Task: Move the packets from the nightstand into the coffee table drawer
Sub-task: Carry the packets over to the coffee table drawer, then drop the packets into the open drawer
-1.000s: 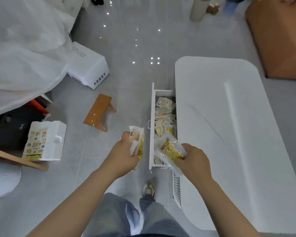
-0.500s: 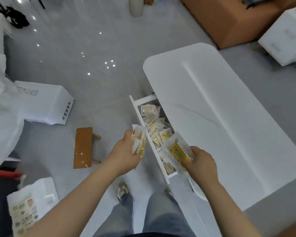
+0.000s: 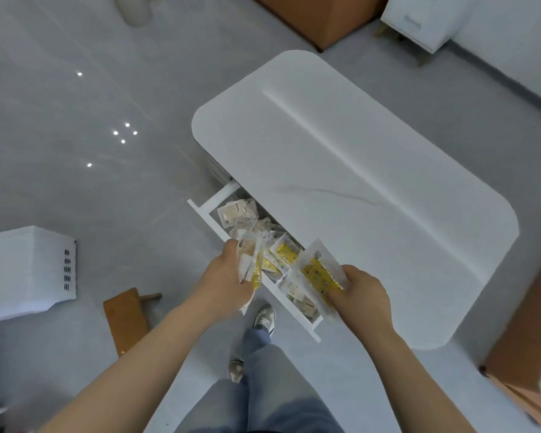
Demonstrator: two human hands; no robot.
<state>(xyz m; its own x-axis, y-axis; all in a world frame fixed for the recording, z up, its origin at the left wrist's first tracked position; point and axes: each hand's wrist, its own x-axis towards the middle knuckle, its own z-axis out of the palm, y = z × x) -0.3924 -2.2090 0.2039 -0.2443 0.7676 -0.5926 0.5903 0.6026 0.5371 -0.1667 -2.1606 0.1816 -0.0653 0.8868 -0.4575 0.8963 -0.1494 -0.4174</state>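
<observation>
1. Your left hand has its grip closed round a small stack of packets, thumb on the upper face. It hangs just over the front rail of the drawer, at 7 o'clock of the coffee table.
2. Your right hand pinches a yellow-printed packet by its near edge and holds it tilted above the near half of the drawer, at 3 o'clock from the left hand's stack.
3. The drawer stands pulled out from the long side of the coffee table. A pile of packets already lies inside, running from its far end at 11 o'clock toward its near end at 5 o'clock.
4. By my reading, you are well along: many packets are in, and those in both hands are only a drop away from joining them.
5. What is left here is to lower and release both loads into the drawer.
6. A white cabinet on legs at 1 o'clock may be the nightstand. Its top is out of view, so I cannot tell whether more packets wait there.
</observation>
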